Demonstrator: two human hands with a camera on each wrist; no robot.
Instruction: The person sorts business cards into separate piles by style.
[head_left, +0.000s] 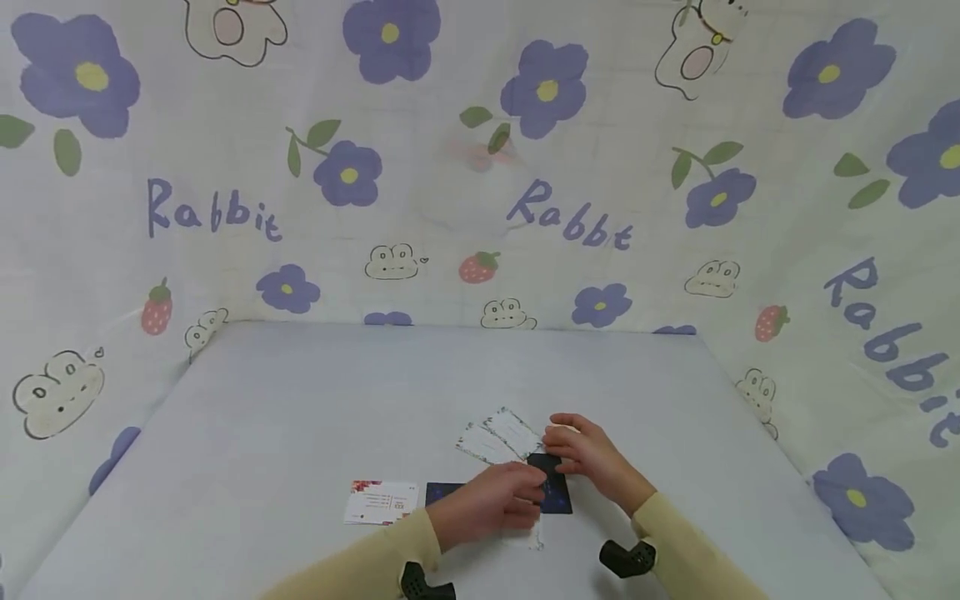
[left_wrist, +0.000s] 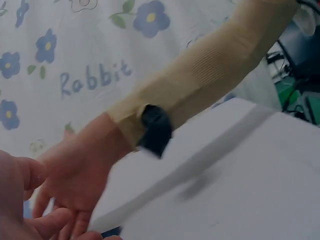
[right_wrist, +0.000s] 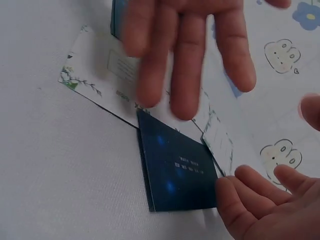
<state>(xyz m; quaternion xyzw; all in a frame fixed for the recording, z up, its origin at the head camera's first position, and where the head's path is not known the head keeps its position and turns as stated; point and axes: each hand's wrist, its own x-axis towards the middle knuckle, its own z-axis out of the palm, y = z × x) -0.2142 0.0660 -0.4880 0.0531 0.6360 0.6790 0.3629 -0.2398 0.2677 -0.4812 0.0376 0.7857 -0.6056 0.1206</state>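
Observation:
A dark blue card lies on the table between my hands. My left hand has loosely bent fingers whose tips touch that card's edge, with the thumb held apart. My right hand hovers with straight fingers over a few overlapping white cards with leafy borders; they lie just beyond the dark card. In the left wrist view my right hand and its cream sleeve fill the middle, and my left hand sits at the lower left.
Further left lie a white card with a red floral corner and another dark card, partly under my left hand. The grey table is walled by flower-print cloth on three sides.

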